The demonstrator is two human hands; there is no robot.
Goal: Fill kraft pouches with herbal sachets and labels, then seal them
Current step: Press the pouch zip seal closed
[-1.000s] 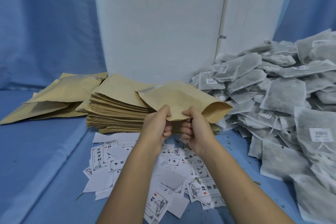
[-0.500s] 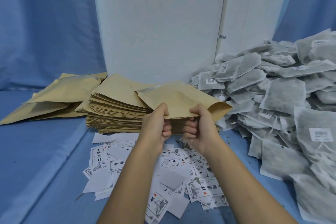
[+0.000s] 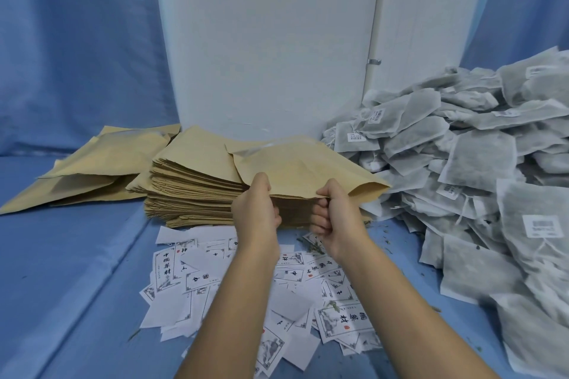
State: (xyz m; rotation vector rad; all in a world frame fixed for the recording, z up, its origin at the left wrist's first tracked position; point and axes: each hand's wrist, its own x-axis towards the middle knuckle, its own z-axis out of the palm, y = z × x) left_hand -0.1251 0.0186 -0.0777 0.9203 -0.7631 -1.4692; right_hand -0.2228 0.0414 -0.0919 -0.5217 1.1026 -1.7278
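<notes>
Since supplies ring work spot, all within reach: sachets (image 3: pixel 480 169) heaped right of frame, pouch stack (image 3: pixel 191 191) centre, labels (image 3: pixel 197 280) strewn lower centre. One pouch (image 3: pixel 295 169) held over stack, centre frame; left hand (image 3: pixel 255 212) and right hand (image 3: pixel 335 218) each clamp fingers on near edge, thumbs on top, likely to pry mouth open for filling. Blue cloth (image 3: pixel 77 255) covers surface and backdrop; white panel (image 3: pixel 261 40) behind.

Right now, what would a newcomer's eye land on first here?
The left hand and right hand grip the near edge of a tan kraft paper pouch at centre, by a stack of flat kraft pouches. A large heap of grey mesh herbal sachets fills the right side; white printed paper labels lie scattered in front.
</notes>
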